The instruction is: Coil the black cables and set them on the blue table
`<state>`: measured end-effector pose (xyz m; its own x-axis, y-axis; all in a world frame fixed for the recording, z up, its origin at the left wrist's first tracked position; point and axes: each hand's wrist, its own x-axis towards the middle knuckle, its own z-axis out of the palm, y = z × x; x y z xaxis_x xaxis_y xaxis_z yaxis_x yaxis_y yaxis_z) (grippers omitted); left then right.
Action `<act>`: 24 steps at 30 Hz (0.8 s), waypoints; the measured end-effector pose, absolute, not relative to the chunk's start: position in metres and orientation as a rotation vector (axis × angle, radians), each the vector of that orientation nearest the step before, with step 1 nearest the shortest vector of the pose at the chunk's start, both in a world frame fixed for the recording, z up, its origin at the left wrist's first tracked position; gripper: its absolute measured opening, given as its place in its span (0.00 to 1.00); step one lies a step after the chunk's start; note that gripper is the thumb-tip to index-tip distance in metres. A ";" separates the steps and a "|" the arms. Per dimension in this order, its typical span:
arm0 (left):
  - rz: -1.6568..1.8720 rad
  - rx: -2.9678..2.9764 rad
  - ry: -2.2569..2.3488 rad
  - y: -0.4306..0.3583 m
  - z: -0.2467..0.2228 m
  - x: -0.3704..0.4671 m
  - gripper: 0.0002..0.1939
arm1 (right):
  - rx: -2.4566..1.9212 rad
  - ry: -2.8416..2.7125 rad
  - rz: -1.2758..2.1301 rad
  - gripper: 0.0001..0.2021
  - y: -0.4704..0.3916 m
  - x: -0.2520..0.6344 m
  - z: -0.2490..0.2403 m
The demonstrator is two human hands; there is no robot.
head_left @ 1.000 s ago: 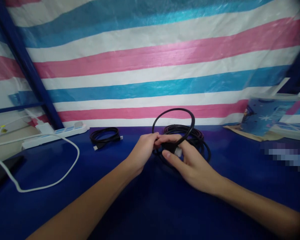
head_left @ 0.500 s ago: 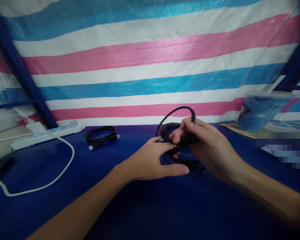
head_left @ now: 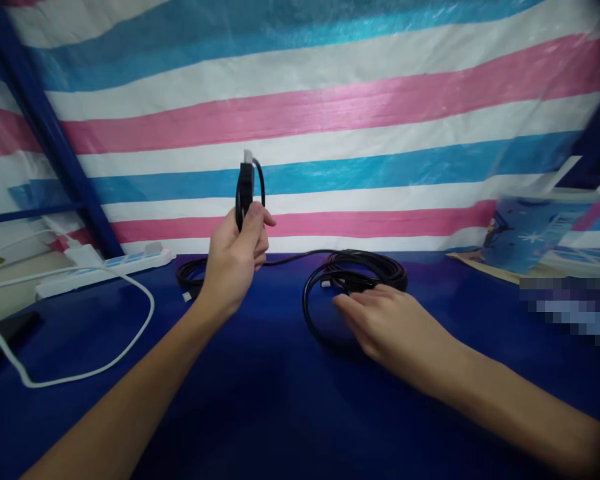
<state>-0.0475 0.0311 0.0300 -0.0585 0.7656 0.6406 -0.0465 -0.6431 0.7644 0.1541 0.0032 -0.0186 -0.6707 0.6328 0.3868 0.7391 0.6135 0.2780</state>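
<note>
My left hand is raised in front of the striped sheet, its fingers closed round a black cable whose plug has a pale metal tip pointing up. A bend of thin cable stands beside that plug. From behind this hand a black strand runs right to a coiled black cable on the blue table. My right hand is closed at the coil's near side, its fingertips partly hidden. Another pale-tipped plug lies in the coil. Partly behind my left wrist sits a smaller black cable coil.
At the back left lies a white power strip with an adapter and a looping white cord. A dark flat object lies at the left edge. A blue printed bag stands at the right. Behind hangs a striped sheet.
My left hand has moved left and up from the coil, lifting a cable plug. My right hand has lowered, and the coil now rests on the table with a strand stretching left.
</note>
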 end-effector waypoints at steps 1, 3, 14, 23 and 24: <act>1.834 1.659 0.781 0.030 0.032 -0.051 0.14 | -1.015 -2.496 -0.698 0.13 0.003 0.155 -0.015; 2.010 1.679 0.784 0.026 0.035 -0.053 0.15 | -0.915 -2.219 -0.738 0.20 0.004 0.157 -0.007; 1.747 1.517 0.645 0.018 0.027 -0.030 0.18 | -0.694 -1.534 1.053 0.12 -0.023 0.152 0.021; 0.906 1.488 0.606 0.002 0.022 -0.017 0.21 | -0.858 -2.232 0.771 0.11 -0.024 0.137 -0.013; 0.890 1.560 0.606 0.002 0.022 -0.018 0.23 | -0.871 -2.139 0.856 0.15 -0.020 0.138 -0.013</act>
<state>-0.0184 0.0017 0.0218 0.5744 0.7920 0.2069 -0.0981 -0.1843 0.9780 0.1380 -0.0202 -0.0130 -0.5561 0.7643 0.3263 0.3286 0.5629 -0.7584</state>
